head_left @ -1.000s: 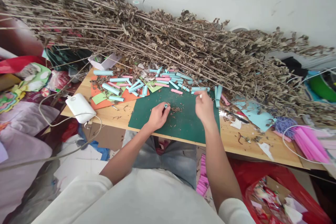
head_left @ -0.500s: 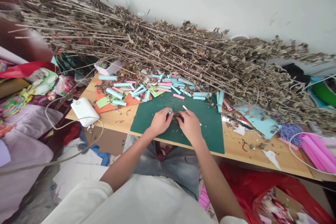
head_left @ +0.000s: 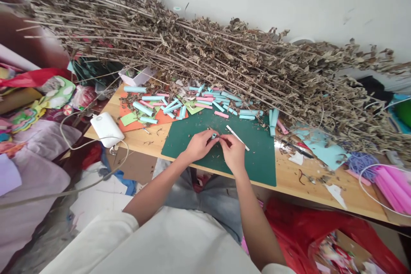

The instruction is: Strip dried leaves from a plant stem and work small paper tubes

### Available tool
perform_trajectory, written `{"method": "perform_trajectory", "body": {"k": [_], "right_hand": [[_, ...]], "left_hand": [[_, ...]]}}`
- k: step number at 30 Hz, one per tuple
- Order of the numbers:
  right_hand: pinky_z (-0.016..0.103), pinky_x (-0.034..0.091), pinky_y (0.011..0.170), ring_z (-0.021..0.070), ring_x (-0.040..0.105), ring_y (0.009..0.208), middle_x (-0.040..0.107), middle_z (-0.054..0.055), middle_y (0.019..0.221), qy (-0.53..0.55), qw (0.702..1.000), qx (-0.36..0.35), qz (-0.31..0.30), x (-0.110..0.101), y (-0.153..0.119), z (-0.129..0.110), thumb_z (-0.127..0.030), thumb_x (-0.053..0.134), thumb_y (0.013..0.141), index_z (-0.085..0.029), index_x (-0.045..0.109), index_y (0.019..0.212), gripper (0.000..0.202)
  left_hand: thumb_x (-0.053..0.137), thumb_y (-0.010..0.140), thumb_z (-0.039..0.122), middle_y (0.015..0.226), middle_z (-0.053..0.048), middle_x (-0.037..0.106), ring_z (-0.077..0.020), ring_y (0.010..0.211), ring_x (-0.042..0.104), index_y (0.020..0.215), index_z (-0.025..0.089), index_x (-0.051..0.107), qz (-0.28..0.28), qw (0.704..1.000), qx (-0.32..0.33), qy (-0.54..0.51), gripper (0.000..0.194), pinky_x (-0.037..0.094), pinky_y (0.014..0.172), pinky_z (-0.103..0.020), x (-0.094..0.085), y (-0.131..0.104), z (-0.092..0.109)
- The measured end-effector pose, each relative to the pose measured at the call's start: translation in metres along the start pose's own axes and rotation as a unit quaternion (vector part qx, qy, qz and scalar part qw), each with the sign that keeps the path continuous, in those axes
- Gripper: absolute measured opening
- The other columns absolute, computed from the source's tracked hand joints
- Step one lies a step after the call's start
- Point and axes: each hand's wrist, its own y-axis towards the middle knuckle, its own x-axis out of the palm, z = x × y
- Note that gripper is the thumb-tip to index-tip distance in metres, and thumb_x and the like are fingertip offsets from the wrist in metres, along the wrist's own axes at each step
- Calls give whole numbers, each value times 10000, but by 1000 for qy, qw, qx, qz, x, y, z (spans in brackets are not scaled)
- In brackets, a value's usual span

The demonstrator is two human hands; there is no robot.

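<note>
My left hand (head_left: 199, 145) is closed around a small light-blue paper tube (head_left: 213, 136), its open end showing above the fingers. Close against it, my right hand (head_left: 233, 150) pinches at the tube's mouth; a dark crumb of dried leaf (head_left: 219, 138) shows at its fingertips, partly hidden. Both hands are over the green cutting mat (head_left: 257, 162). Just beyond the right hand lies a thin white stick (head_left: 237, 137) on the mat. Rolled blue and pink paper tubes (head_left: 221, 114) are heaped along the mat's far edge.
A big pile of dried leafy stalks (head_left: 224, 58) covers the back of the table. A white power bank (head_left: 107, 129) with a cable sits at the left edge. On the right are a black pen-like tool (head_left: 298, 149), a blue sheet (head_left: 324, 147), purple string (head_left: 361, 165) and pink rolls (head_left: 393, 186).
My right hand has moved in to meet the left at the tube, and its fingers have drawn together. The white stick, partly covered before, now shows whole. The view has shifted slightly.
</note>
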Motion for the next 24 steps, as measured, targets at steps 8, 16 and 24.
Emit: {"method": "perform_trajectory", "body": {"k": [8, 16, 24], "right_hand": [[323, 533, 719, 192, 654, 750, 720, 67, 845, 110, 989, 68, 64, 4, -1, 8, -416, 630, 803, -171, 705, 856, 262], [337, 562, 655, 177, 652, 661, 711, 51, 752, 247, 956, 132, 85, 5, 1, 3, -407, 721, 710, -156, 718, 851, 288], [306, 556, 687, 158, 645, 693, 713, 41, 793, 227, 971, 65, 19, -6, -3, -19, -363, 697, 777, -179, 716, 858, 202]], "left_hand": [[440, 981, 358, 938, -53, 691, -188, 844, 660, 1006, 198, 615, -2, 998, -34, 57, 239, 488, 758, -278, 2, 0, -2], [454, 980, 369, 1192, -64, 683, -207, 1033, 666, 1253, 220, 579, -1, 999, -16, 36, 335, 509, 894, -319, 1, 1, 0], [468, 969, 305, 1133, -72, 691, -215, 1061, 653, 1205, 221, 624, -23, 999, 9, 47, 295, 515, 897, -324, 1, 0, 1]]}}
